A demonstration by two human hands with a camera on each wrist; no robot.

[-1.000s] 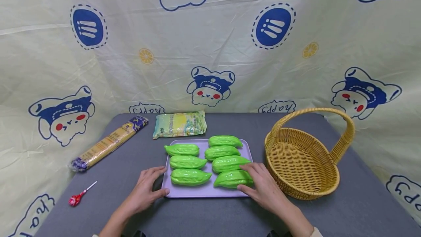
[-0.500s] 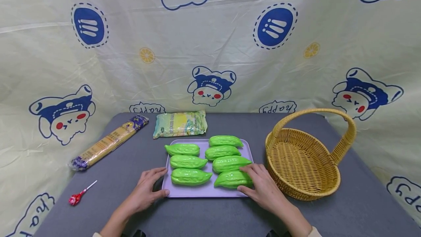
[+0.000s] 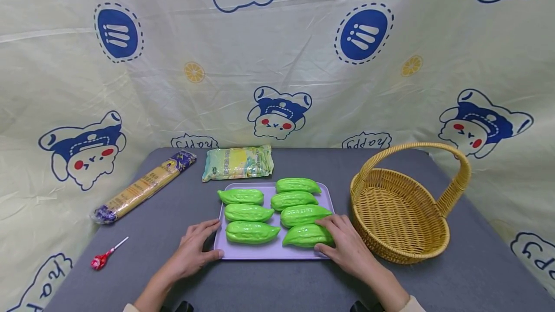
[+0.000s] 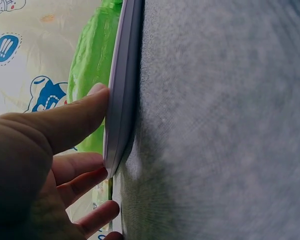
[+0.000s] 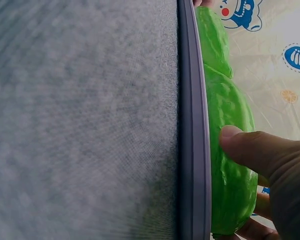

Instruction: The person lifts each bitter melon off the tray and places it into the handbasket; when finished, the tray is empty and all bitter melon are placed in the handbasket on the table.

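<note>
Several glossy green bitter melons [image 3: 252, 232] lie in two columns on a lilac tray [image 3: 269, 253]. My left hand [image 3: 193, 248] touches the tray's front left corner, thumb at the front and fingers along the left rim. In the left wrist view its thumb [image 4: 82, 112] and fingertips meet the rim, with the fingers spread. My right hand [image 3: 352, 250] holds the right end of the nearest right-column bitter melon [image 3: 305, 236]. The right wrist view has the thumb [image 5: 242, 145] against that melon's near side; the other fingers are partly hidden behind it.
A wicker basket [image 3: 401, 253] with a tall handle stands just right of the tray. Behind the tray lies a green-yellow packet [image 3: 238, 163]. Further left are a long noodle-like package [image 3: 145, 188] and a red lollipop [image 3: 100, 261]. A printed cloth hangs behind the grey table.
</note>
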